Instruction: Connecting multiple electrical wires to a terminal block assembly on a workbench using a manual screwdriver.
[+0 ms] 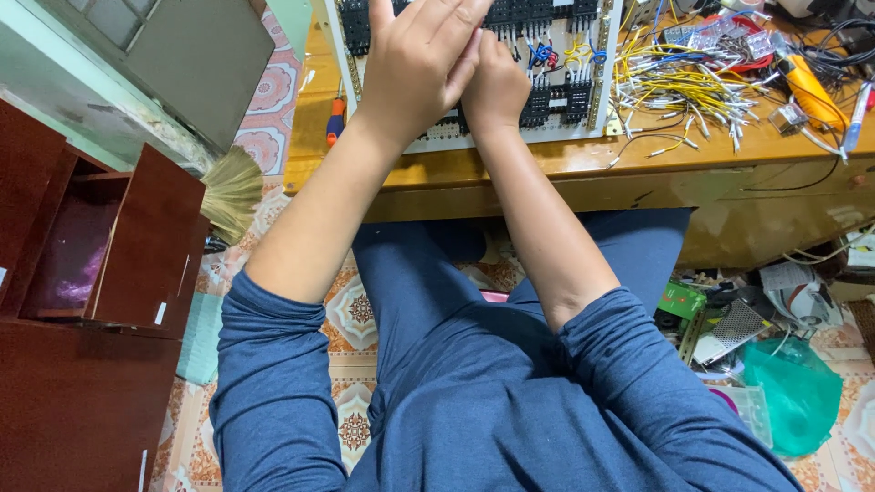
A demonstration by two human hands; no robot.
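Observation:
My left hand (pixel 415 64) and my right hand (pixel 497 89) are pressed together above a white perforated panel (pixel 547 134) on a wooden desk (pixel 547 173). The left hand's fingers lie straight over the right hand's fingers and hide them. Whether anything sits between the two hands cannot be told. Rows of black terminal blocks (pixel 567 96) with blue and yellow wiring are mounted on the panel just right of the hands. Both sleeves are blue and pushed up the forearms.
A heap of yellow wires (pixel 684 82) and an orange tool (pixel 811 91) lie at the desk's right. A screwdriver (pixel 335 118) rests left of the panel. A brown cabinet (pixel 91 364) and a broom (pixel 232 187) stand at the left. A green bag (pixel 793 392) and clutter cover the floor on the right.

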